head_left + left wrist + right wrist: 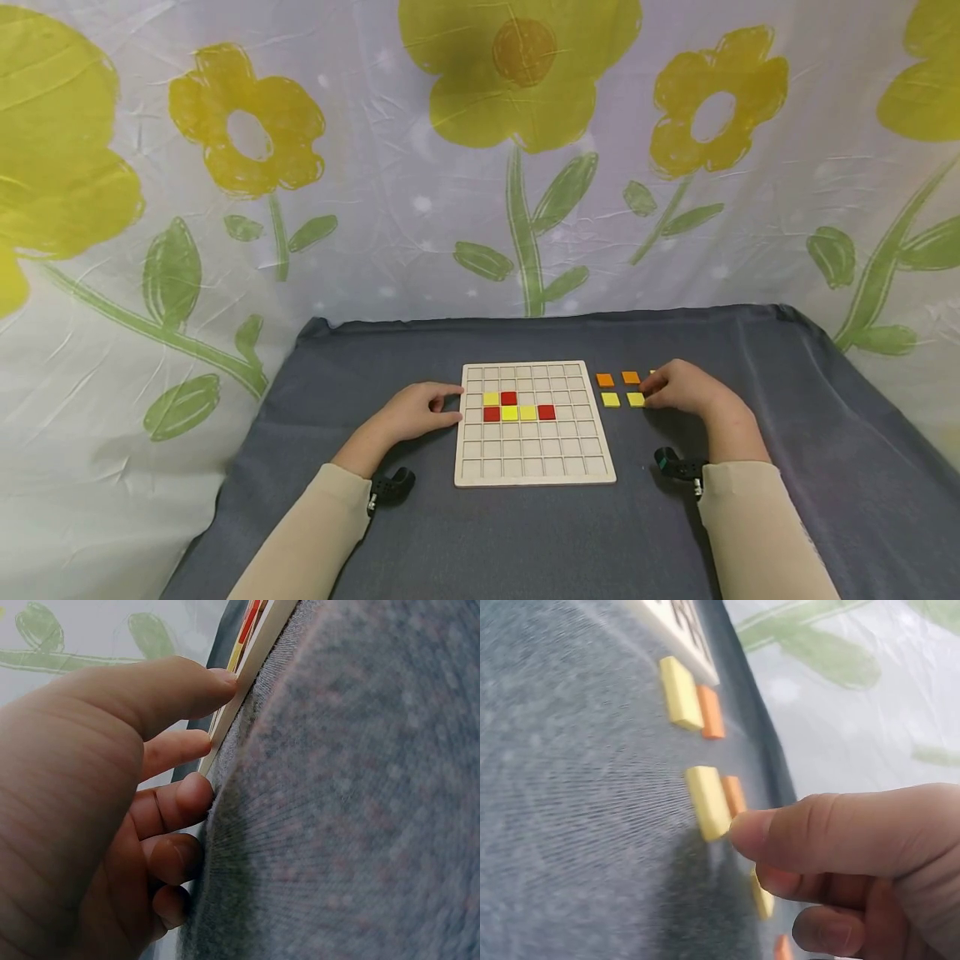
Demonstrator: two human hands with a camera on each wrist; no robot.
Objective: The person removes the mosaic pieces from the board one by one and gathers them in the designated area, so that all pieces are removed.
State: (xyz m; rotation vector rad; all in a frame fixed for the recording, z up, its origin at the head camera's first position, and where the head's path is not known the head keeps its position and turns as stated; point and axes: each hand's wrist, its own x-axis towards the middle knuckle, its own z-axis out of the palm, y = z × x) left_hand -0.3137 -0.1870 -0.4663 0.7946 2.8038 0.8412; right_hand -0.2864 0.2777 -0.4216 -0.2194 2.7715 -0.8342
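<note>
- Left hand (pixel 412 410) touches the wooden grid board (pixel 529 430) at nine o'clock, thumb and forefinger apart.
- Right hand (pixel 686 392), near the board's three o'clock, meets a yellow tile (pixel 634 400); whether it pinches, I cannot tell.
- Orange tiles (pixel 604 380): two o'clock.

The board (pixel 534 480) lies on the table (pixel 540 542), with the curtain (pixel 375 208) behind. In its grid, four set tiles (pixel 509 413) sit side by side in one row, two more directly behind the leftmost pair. Right of the board lie loose tiles (pixel 611 400) in nearer and farther rows, the right hand (pixel 688 390) at their right. The left hand (pixel 408 412) touches the board's left edge.
</note>
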